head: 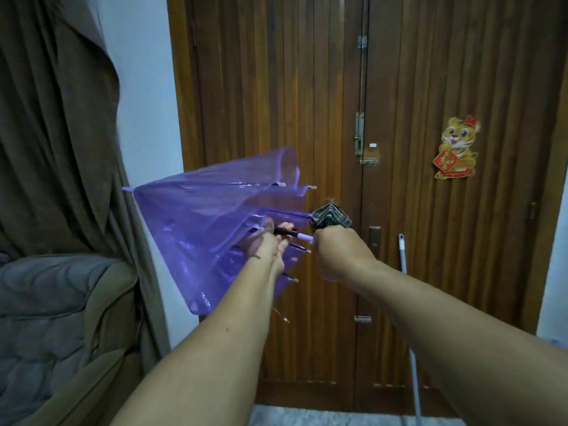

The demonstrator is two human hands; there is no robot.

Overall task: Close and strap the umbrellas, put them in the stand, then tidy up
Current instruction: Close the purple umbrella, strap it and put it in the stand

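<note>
Purple umbrella point(212, 222) half-collapsed, held sideways before the door point(307, 87). Left hand point(267, 244) pinches its shaft, right hand point(338, 250) fists the handle w/ a plaid umbrella point(330, 218) — slide runner steadily, keep ribs untangled.

Both hands are raised in front of a brown wooden door point(307, 118). The left hand point(267, 244) reaches under the half-open purple umbrella point(209, 222) and grips its dark shaft. The right hand point(338, 250) is fisted around the lilac handle, with a folded checked umbrella point(330, 218) poking up above it. A tiger sticker point(458, 147) hangs on the door, and a brown curtain point(55, 118) hangs at left.
</note>
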